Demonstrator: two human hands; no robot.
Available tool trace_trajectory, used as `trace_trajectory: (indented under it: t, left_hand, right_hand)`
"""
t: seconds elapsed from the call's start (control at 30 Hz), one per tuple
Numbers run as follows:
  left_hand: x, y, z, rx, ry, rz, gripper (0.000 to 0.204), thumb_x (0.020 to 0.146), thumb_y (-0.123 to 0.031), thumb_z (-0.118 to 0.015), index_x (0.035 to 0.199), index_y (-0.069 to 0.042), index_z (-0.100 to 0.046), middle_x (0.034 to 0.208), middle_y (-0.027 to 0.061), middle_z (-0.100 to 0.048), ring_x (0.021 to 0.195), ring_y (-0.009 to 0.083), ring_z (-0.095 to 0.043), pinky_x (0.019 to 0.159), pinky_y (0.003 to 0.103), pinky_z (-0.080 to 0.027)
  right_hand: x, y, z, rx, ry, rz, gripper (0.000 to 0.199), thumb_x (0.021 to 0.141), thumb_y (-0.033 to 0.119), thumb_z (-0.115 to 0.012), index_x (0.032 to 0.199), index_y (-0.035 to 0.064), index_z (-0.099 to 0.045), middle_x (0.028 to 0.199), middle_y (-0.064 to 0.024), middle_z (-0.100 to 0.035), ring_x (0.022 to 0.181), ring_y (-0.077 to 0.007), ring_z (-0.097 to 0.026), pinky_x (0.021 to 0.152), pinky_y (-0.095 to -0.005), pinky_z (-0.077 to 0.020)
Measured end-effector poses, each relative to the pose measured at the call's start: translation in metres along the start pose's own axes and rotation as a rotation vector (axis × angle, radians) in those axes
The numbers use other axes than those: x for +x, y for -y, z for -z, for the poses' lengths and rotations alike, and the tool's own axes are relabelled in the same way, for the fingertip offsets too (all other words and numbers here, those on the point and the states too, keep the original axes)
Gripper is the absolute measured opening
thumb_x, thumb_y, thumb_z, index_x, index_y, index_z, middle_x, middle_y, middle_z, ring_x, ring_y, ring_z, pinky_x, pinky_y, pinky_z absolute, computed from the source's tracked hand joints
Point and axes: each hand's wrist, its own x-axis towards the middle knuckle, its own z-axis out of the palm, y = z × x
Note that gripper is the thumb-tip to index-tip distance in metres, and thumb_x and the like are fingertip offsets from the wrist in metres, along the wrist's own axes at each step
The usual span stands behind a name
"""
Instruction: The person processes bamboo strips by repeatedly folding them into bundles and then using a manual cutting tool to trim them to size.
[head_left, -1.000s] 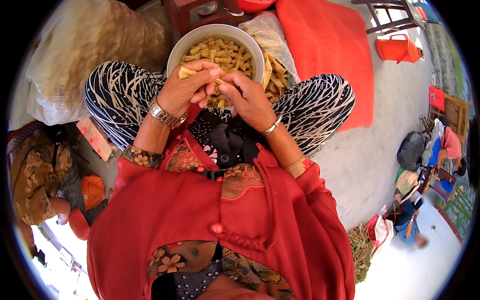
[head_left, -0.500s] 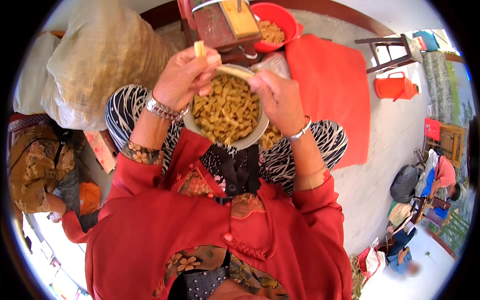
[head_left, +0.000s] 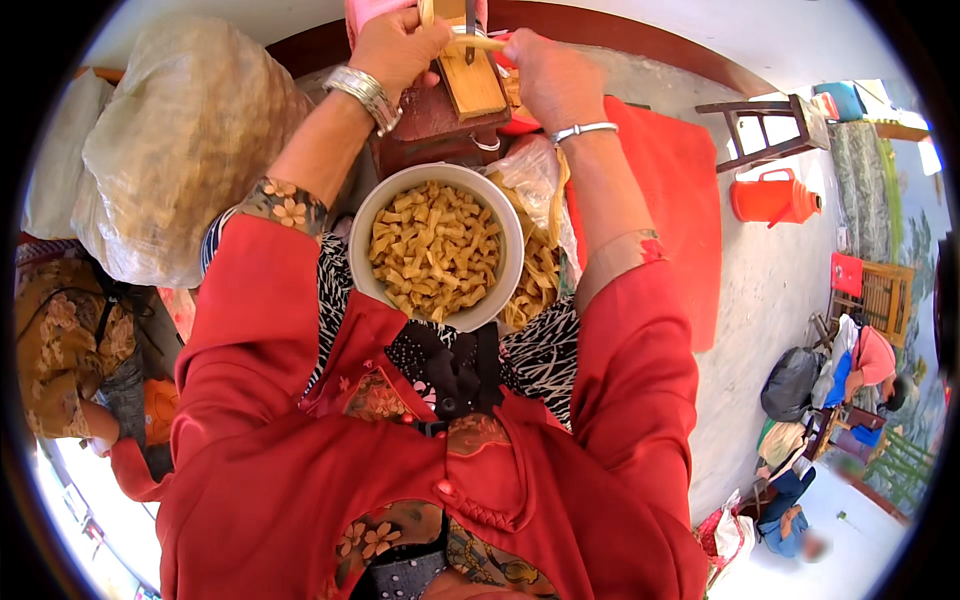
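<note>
- Left hand [head_left: 395, 45] is closed round the top of a pale strip [head_left: 470, 42], up at twelve o'clock.
- Right hand [head_left: 545, 70] pinches the strip's other end, over the wooden cutter [head_left: 470, 75].
- The white bowl [head_left: 372, 235] in the lap looks almost full of cut pieces.
- At three o'clock of it, a bag of strips [head_left: 540, 270] remains uncut; I judge the work well along.

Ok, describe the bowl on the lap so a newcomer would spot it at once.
Start at the red sleeves framing the middle of the picture. Between the forearms, on the lap, sits a round white bowl heaped with short yellow cut pieces. Unlike the clear bag of long yellow strips touching its right side, it is rigid, white-rimmed and round.
</note>
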Motion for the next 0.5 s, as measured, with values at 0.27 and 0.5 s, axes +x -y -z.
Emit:
trace_trajectory:
  t: [0.27, 0.5]
  left_hand:
    - [-0.093, -0.005, 0.032, -0.080, 0.514, 0.211, 0.026, 0.087, -0.028, -0.062, 0.092, -0.003, -0.061, 0.060, -0.0032, -0.053, 0.041, 0.0032, -0.046, 0.038, 0.017, -0.036]
    - [-0.175, 0.106, 0.013, -0.241, 0.681, 0.435, 0.038, 0.092, -0.033, -0.054, 0.107, 0.002, -0.057, 0.079, 0.0056, -0.064, 0.061, 0.0112, -0.060, 0.050, 0.025, -0.049]
  right_hand:
    - [-0.097, 0.024, 0.027, 0.602, -0.012, -0.230, 0.014, 0.091, 0.020, -0.051, 0.090, 0.0069, -0.055, 0.068, -0.0120, -0.057, 0.064, -0.0316, -0.058, 0.055, -0.0409, -0.0440]
    - [-0.161, 0.130, 0.020, 0.750, -0.103, 0.093, 0.015, 0.078, 0.021, -0.064, 0.086, 0.0103, -0.057, 0.080, -0.0063, -0.059, 0.070, -0.0253, -0.059, 0.058, -0.0354, -0.0468]
